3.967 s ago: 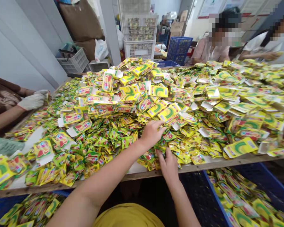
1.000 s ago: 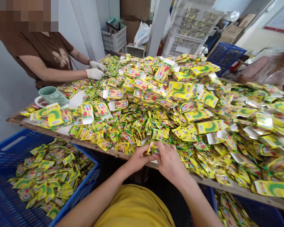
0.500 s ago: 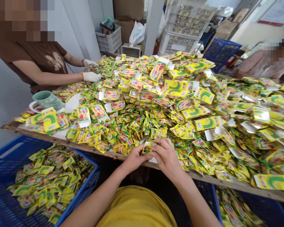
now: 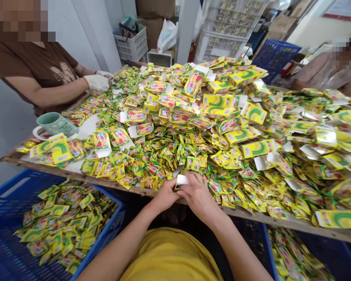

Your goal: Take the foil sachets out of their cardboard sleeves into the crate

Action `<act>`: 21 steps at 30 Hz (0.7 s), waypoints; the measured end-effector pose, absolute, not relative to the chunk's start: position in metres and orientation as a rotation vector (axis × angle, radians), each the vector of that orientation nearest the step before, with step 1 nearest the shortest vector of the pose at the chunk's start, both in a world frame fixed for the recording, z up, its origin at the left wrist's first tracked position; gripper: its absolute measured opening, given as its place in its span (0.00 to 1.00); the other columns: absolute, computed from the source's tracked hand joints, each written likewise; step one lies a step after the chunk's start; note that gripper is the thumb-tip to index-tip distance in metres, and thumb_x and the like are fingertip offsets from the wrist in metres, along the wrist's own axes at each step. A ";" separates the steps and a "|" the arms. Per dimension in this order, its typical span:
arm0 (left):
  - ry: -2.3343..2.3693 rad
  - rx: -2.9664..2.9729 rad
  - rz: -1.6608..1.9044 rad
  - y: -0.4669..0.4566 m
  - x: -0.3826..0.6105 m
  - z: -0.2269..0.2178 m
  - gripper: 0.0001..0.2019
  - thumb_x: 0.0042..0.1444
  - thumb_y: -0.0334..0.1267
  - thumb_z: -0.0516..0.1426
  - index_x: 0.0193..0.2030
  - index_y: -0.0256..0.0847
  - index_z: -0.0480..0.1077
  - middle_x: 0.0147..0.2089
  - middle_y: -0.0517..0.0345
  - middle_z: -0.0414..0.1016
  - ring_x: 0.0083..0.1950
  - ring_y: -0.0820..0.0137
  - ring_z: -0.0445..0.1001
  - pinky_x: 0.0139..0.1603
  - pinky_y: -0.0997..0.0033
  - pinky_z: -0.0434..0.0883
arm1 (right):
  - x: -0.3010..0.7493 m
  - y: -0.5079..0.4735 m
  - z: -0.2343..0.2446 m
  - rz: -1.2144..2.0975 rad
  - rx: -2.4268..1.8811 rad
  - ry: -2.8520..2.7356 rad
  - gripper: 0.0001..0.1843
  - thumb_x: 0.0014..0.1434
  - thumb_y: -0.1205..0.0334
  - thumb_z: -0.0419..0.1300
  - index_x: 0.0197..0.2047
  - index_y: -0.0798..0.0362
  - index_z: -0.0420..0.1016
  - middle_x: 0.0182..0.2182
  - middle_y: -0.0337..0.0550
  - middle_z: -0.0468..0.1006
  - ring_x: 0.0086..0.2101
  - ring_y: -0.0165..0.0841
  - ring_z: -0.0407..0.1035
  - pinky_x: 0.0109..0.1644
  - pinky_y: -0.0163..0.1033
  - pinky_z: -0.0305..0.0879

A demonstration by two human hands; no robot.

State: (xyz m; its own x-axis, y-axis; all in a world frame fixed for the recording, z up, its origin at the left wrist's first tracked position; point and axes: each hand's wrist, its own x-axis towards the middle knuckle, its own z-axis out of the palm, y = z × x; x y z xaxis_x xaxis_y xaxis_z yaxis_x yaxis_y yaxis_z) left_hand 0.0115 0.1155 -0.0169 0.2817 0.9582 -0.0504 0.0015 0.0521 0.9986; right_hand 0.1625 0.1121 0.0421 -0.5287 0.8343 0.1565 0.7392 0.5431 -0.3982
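Between my hands, at the table's near edge, is a small candy box (image 4: 182, 180) with its white flap showing. My left hand (image 4: 167, 195) grips its left side, thumb and fingers closed. My right hand (image 4: 196, 192) wraps its fingers over the right side and hides most of the box. Small yellow and green sachets (image 4: 163, 156) lie heaped just beyond my hands. Behind them rises a pile of yellow candy boxes (image 4: 193, 105), several with open white flaps.
A blue crate (image 4: 11, 218) of packed boxes sits below left, another blue crate (image 4: 324, 249) below right. A green mug (image 4: 57, 124) stands at the table's left end. A co-worker's gloved hand (image 4: 97, 82) works at the far left; another person (image 4: 321, 72) sits far right.
The box in my hands has turned so that its white flap faces up, and my right fingers have closed over it. The co-worker's gloved hands have shifted left.
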 end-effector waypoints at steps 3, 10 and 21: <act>1.013 1.280 0.966 0.116 0.012 -0.020 0.14 0.48 0.37 0.63 0.42 0.35 0.76 0.37 0.56 0.79 0.38 0.66 0.73 0.43 0.70 0.68 | 0.165 0.112 0.038 0.429 -1.247 -2.350 0.04 0.60 0.62 0.60 0.34 0.50 0.77 0.48 0.48 0.72 0.52 0.44 0.60 0.53 0.53 0.59; 0.985 1.217 0.992 0.116 0.014 -0.024 0.20 0.46 0.38 0.65 0.48 0.37 0.74 0.45 0.53 0.79 0.46 0.61 0.74 0.52 0.64 0.68 | 0.173 0.109 0.041 0.399 -1.318 -2.294 0.05 0.58 0.59 0.62 0.33 0.49 0.78 0.49 0.50 0.72 0.53 0.48 0.59 0.52 0.57 0.60; 0.894 1.142 0.913 0.104 -0.006 0.000 0.26 0.61 0.47 0.53 0.65 0.45 0.58 0.64 0.52 0.64 0.66 0.59 0.60 0.68 0.56 0.51 | 0.166 0.096 0.009 1.619 -1.250 -0.970 0.16 0.49 0.51 0.67 0.37 0.52 0.78 0.24 0.38 0.75 0.25 0.29 0.69 0.28 0.35 0.70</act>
State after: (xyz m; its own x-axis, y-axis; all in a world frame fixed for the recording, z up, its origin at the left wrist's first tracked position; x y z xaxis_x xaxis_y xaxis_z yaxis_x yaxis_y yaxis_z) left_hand -0.0063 0.1039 0.0000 0.3648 0.9245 -0.1106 -0.1306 0.1684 0.9770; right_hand 0.1660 0.0957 0.0093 -0.1395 0.9378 -0.3179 -0.1621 -0.3383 -0.9270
